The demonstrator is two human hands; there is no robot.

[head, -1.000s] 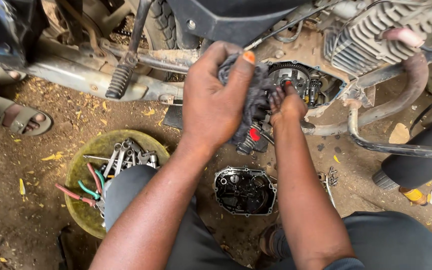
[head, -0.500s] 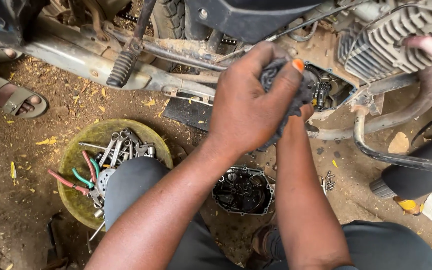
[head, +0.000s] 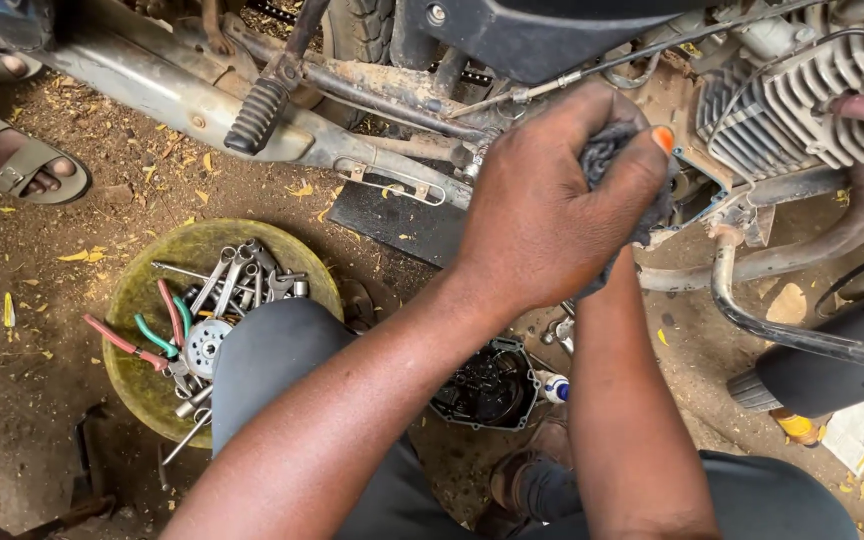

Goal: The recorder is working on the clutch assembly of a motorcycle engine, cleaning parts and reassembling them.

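Note:
My left hand is closed on a dark grey rag and presses it against the open side of the motorcycle engine, just below the finned cylinder. My right forearm rises from the lower right, and its hand is hidden behind my left hand and the rag, so its fingers cannot be seen. A black engine side cover lies on the dirt between my arms, inner side up.
A yellow-green bowl at the left holds several wrenches, pliers and a sprocket, partly behind my knee. The footrest, frame bar and exhaust pipe cross the top. Another person's sandalled foot rests at far left.
My left hand has slid up and right over the engine with the rag and now covers my right hand, which showed beside it a second ago.

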